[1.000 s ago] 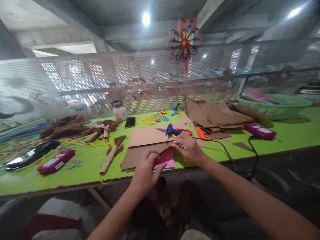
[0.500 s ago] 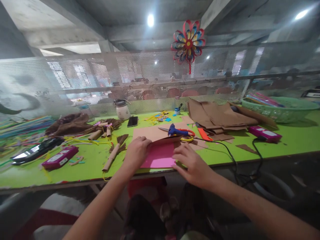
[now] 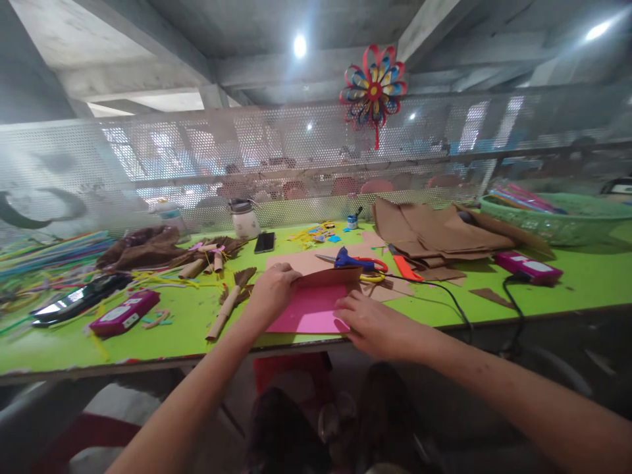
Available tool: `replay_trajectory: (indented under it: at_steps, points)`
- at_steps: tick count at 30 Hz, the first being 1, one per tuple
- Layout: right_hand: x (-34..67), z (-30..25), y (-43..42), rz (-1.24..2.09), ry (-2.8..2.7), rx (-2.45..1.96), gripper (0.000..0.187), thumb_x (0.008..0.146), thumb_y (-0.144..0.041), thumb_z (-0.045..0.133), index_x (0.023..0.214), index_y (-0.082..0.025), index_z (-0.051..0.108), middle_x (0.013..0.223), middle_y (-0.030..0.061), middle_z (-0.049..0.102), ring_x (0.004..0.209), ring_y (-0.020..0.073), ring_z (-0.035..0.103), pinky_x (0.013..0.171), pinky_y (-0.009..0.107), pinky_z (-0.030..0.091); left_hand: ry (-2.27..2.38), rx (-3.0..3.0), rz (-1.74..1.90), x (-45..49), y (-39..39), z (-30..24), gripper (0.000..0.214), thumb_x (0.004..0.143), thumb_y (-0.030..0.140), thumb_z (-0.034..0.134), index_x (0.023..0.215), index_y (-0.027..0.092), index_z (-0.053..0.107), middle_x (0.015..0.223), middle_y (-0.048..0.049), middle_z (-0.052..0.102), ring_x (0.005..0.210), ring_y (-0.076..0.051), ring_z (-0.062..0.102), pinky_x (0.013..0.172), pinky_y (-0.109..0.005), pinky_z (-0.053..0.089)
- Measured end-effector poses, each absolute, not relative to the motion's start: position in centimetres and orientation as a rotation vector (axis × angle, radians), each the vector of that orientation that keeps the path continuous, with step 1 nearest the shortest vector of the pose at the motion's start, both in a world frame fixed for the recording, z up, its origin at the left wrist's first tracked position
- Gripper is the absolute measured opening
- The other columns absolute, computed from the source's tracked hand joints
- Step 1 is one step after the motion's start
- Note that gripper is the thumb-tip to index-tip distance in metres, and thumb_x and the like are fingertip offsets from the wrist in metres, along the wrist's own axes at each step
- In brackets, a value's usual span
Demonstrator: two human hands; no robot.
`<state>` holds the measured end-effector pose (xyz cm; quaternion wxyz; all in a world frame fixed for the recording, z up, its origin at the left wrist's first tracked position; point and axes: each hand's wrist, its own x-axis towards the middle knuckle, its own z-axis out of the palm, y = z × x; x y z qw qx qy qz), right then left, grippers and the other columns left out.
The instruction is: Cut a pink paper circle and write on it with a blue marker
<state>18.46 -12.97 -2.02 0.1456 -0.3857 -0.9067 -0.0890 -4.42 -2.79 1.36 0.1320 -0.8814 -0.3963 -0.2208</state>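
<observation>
A sheet of pink paper [image 3: 311,313] lies at the table's front edge, with a strip of brown paper [image 3: 328,278] standing up along its far side. My left hand [image 3: 274,289] is closed at the left end of the brown strip, its fingertips bent over the edge. At the pink sheet's lower right corner, my right hand [image 3: 368,322] pinches the paper, and that corner curls up slightly. Just behind the strip lie blue-and-orange scissors [image 3: 345,260] and a knife with an orange handle [image 3: 407,268].
Rolled brown paper pieces [image 3: 227,309], a purple power strip [image 3: 124,313] and a phone [image 3: 264,242] lie to the left. Stacked brown paper [image 3: 439,230], another purple power strip [image 3: 528,266] with a cable, and a green basket [image 3: 567,220] stand on the right.
My right hand has moved slightly left and down onto the pink sheet's corner, which now curls. The brown strip stands more upright. My left hand keeps its hold.
</observation>
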Motion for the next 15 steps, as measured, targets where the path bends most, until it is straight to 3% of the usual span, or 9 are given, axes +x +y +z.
replay_trajectory:
  at_steps: [3, 8, 12, 15]
  points:
    - [17.4, -1.7, -12.5, -0.398, -2.727, -1.150, 0.017, 0.083, -0.009, 0.058, 0.097, -0.009, 0.068, 0.094, 0.0151, 0.066, 0.091, 0.0278, 0.055, 0.080, 0.041, 0.046, -1.166, -2.579, -0.647, -4.4, -2.8, 1.6, 0.024, 0.089, 0.013, 0.054, 0.088, 0.017, 0.078, 0.087, -0.0094, 0.071, 0.081, -0.021, 0.064, 0.074, -0.030, 0.048]
    - [15.7, -1.9, -11.8, -0.498, -2.715, -1.153, 0.014, 0.087, -0.008, 0.055, 0.089, -0.010, 0.068, 0.086, 0.0136, 0.066, 0.082, 0.0262, 0.056, 0.070, 0.038, 0.044, -1.184, -2.619, -0.687, -4.5, -2.9, 0.9, 0.026, 0.091, 0.015, 0.052, 0.094, 0.017, 0.078, 0.091, -0.0107, 0.070, 0.085, -0.022, 0.063, 0.078, -0.032, 0.049]
    - [16.5, -2.2, -13.6, -0.528, -2.552, -1.007, 0.017, 0.092, -0.010, 0.051, 0.094, -0.009, 0.068, 0.094, 0.0149, 0.067, 0.089, 0.0267, 0.055, 0.074, 0.040, 0.048, -1.186, -2.700, -0.698, -4.7, -3.1, 0.2, 0.028, 0.091, 0.015, 0.050, 0.095, 0.017, 0.078, 0.093, -0.0107, 0.069, 0.085, -0.020, 0.063, 0.081, -0.032, 0.049]
    - [18.6, -2.5, -16.2, -0.520, -2.375, -0.856, 0.029, 0.092, 0.001, 0.041, 0.103, -0.005, 0.067, 0.101, 0.0169, 0.069, 0.097, 0.0265, 0.056, 0.082, 0.041, 0.050, -1.192, -2.788, -0.692, -4.9, -3.4, -0.3, 0.029, 0.088, 0.012, 0.050, 0.092, 0.016, 0.078, 0.095, -0.0124, 0.070, 0.089, -0.022, 0.063, 0.085, -0.034, 0.049]
